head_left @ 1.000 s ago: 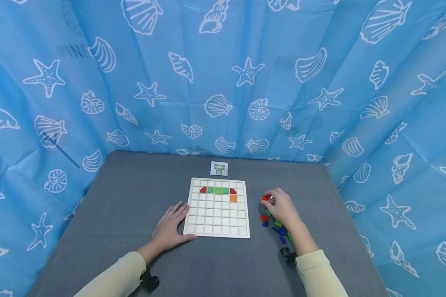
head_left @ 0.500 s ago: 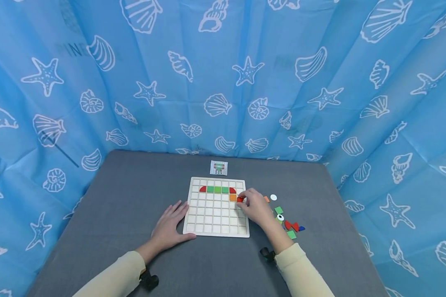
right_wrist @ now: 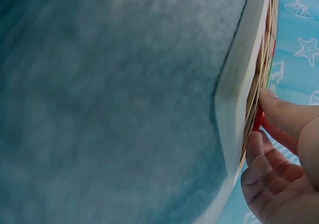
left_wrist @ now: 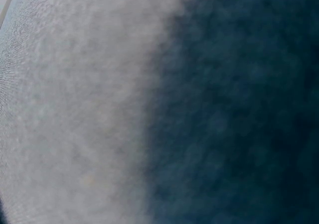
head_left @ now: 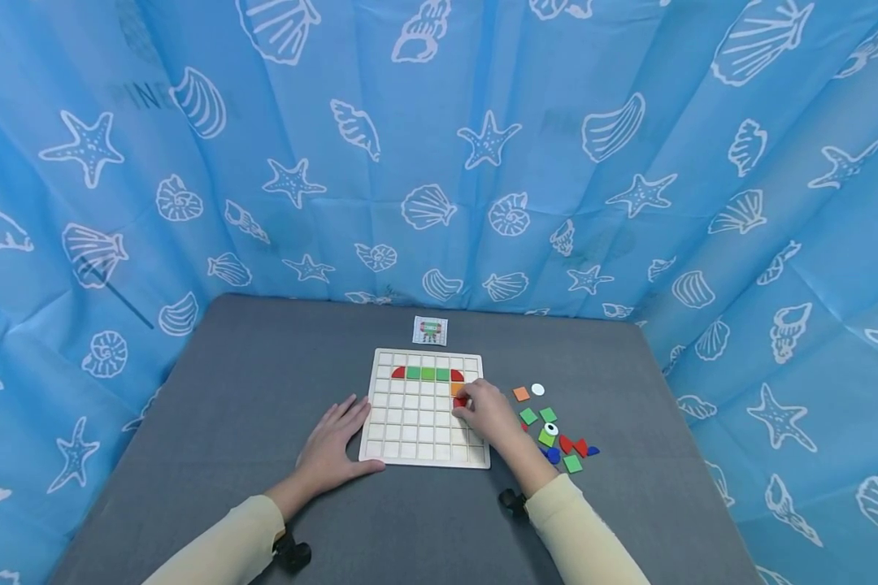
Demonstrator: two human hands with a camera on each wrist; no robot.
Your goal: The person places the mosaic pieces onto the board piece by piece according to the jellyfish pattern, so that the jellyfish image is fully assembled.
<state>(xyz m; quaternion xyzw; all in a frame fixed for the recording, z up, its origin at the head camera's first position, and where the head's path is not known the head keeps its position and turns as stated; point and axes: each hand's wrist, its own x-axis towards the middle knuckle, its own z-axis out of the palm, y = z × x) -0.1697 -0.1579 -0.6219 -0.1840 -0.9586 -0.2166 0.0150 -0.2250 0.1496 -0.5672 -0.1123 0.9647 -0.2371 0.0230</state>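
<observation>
Leftward shift since the earlier frame: my right hand (head_left: 487, 410) has carried the red piece (head_left: 459, 402) from over the right-hand column of the grid board (head_left: 410, 432) to the cell directly below the orange square (head_left: 455, 389). State of hands: the right pinches the red piece between thumb and fingertips; full seating in the cell cannot be confirmed. My left hand (head_left: 332, 443) grips nothing; its fingers lie spread at the board's left edge, thumb by the near corner.

Handling, by judgement: the piece should be light, stiff and thin, hard to damage, and its smooth faces may slip. Hold it by opposite edges, high on the rim, so that the fingertips clear the raised ridges. Do not squeeze; a thin edge could flick out. The board appears rigid and light enough to slide on the surface (head_left: 300, 349); steady it at the outer frame.
</observation>
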